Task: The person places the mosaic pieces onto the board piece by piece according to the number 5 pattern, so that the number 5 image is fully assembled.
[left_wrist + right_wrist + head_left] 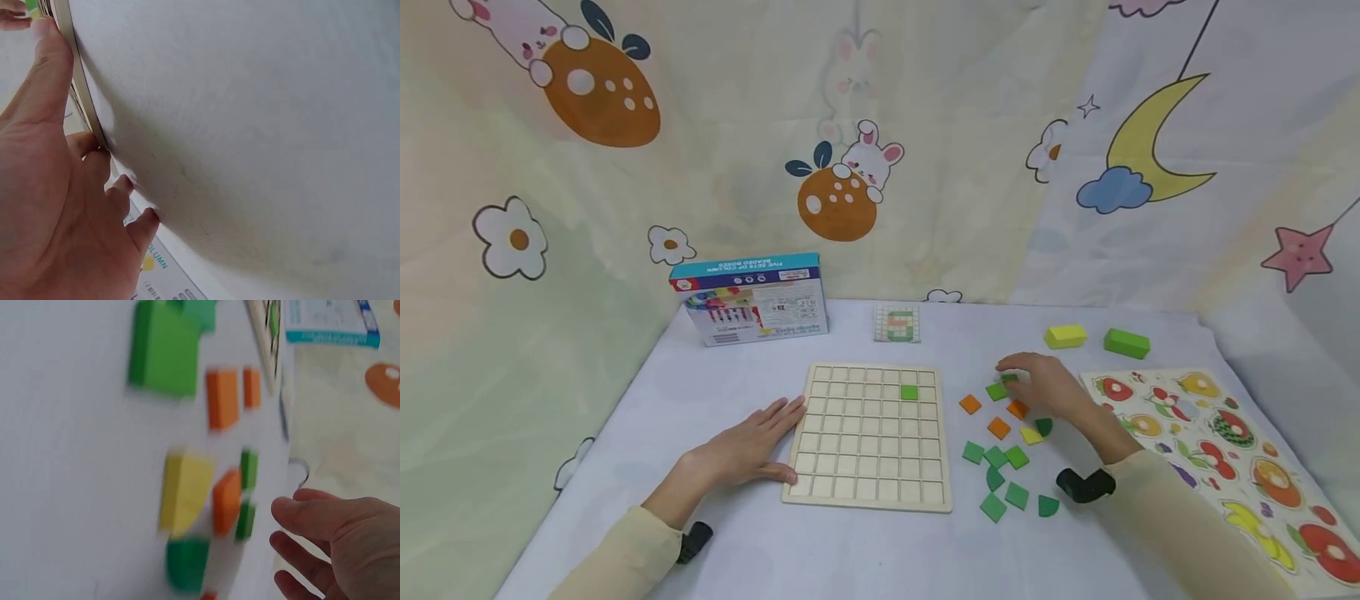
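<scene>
My left hand (pixel 748 446) lies along the left edge of a wooden grid board (pixel 942 500), fingers extended and touching its rim. In the left wrist view the thumb (pixel 50 69) rests on that rim. One light green square tile (pixel 909 392) sits in a cell near the board's upper right. To the right of the board, my right hand (pixel 1041 385) hovers by a green tile (pixel 1010 378), with another green tile (pixel 997 392) beside it. The right wrist view shows its fingers loosely bent, nothing between them. An orange tile (pixel 1018 409) lies just below.
Several green, orange and yellow tiles (pixel 1017 496) are scattered right of the board. A fruit picture sheet (pixel 1213 467) covers the right side. At the back stand a box (pixel 760 308), a small pattern card (pixel 897 323), a yellow block (pixel 1065 337) and a green block (pixel 1127 343).
</scene>
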### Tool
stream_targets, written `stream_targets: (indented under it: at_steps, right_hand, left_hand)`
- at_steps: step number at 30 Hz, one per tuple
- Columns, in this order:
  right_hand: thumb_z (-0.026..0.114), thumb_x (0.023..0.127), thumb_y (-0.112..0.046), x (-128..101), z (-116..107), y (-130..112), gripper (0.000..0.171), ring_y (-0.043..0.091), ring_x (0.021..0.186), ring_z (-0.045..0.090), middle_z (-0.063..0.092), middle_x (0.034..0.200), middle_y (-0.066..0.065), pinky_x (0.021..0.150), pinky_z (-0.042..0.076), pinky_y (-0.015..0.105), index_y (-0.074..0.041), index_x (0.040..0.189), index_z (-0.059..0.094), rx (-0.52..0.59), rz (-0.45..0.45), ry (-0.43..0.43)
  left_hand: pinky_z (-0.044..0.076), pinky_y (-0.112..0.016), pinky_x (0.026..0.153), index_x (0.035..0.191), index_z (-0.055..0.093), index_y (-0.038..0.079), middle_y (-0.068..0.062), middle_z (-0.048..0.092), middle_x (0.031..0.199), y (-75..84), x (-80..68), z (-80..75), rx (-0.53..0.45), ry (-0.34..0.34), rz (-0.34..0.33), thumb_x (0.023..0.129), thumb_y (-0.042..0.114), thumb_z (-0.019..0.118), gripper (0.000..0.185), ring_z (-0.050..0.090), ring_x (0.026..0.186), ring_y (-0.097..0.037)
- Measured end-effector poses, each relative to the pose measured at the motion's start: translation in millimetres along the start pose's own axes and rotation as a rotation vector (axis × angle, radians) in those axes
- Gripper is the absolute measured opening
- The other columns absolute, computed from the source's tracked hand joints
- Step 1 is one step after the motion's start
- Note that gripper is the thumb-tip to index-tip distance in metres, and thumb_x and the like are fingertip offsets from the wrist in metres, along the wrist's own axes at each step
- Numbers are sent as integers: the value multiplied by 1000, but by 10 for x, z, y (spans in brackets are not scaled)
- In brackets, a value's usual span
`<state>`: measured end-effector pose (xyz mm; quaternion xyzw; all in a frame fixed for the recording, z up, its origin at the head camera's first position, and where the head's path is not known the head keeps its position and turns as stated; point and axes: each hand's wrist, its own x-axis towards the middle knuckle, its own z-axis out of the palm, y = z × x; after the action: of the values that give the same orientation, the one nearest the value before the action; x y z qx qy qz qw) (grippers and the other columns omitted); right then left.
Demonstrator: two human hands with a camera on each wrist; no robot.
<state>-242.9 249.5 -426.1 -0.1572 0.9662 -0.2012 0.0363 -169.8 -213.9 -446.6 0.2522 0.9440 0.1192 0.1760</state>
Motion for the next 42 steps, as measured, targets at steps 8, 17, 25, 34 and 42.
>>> stream_targets:
  at_steps: [8, 17, 25, 34, 42]
  right_hand:
    - [68, 88, -8, -1, -4, 288, 19, 36, 112, 60, 68, 118, 15, 98, 48, 56, -8, 107, 72, -40, -47, -38]
    - [69, 86, -6, 55, 20, 253, 10, 33, 108, 61, 68, 112, 12, 97, 50, 53, -9, 94, 74, -97, -82, -8]
    - [69, 87, -4, 74, 18, 227, 7, 33, 106, 62, 70, 108, 11, 96, 50, 52, -9, 91, 72, -89, -70, -3]
    - [69, 88, -10, 193, 126, -81, 19, 30, 104, 63, 70, 110, 11, 94, 51, 51, -8, 107, 71, 78, -77, 32]
    - [73, 86, -14, 426, 401, -867, 25, 22, 100, 64, 71, 109, 5, 86, 55, 39, -9, 111, 72, 107, -186, -12]
  left_hand:
    - [19, -55, 121, 156, 15, 10, -8, 12, 164, -5, -26, -10, -9, 5, -2, 79, 68, 58, 106, 10, 151, -36]
    - [20, -55, 120, 156, 15, 9, -9, 13, 164, -13, -33, 1, -4, 10, -3, 79, 68, 59, 106, 12, 151, -36]
    - [20, -56, 120, 156, 16, 10, -9, 13, 164, 5, -38, -32, -12, 4, -11, 78, 67, 60, 106, 11, 151, -36]
    - [19, -55, 121, 156, 16, 10, -9, 13, 164, 12, -36, -51, -13, 1, -7, 78, 67, 60, 106, 12, 151, -36]
    - [19, -55, 121, 156, 16, 10, -8, 12, 164, 34, -10, -31, -34, -6, -9, 79, 66, 61, 105, 10, 151, -35]
